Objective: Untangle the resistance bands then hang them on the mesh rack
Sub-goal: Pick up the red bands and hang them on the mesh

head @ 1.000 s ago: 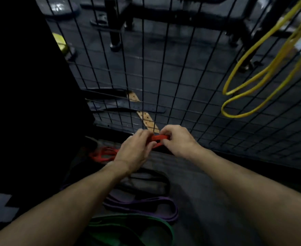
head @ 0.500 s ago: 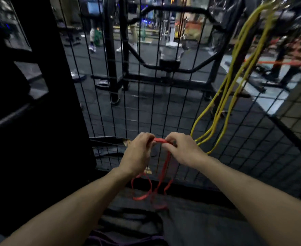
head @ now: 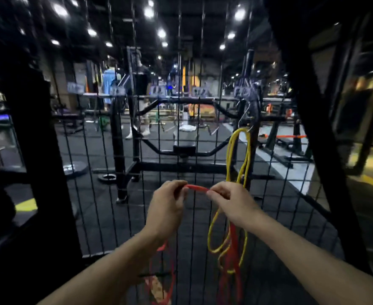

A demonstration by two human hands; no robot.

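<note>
Both the left hand [head: 166,208] and right hand [head: 231,204] pinch the red resistance band [head: 196,188] between curled fingers, holding a short span taut in front of the mesh rack [head: 124,216], likely to hook it beside the hanging yellow resistance band [head: 246,164].

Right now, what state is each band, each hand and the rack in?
red resistance band: off the rack, held up, short stretch taut between both hands, the rest hanging down.
yellow resistance band: already hung on the mesh rack, loops dangling.
left hand: pinches the red band.
right hand: pinches the red band.
mesh rack: upright, carrying only the yellow band.
</note>
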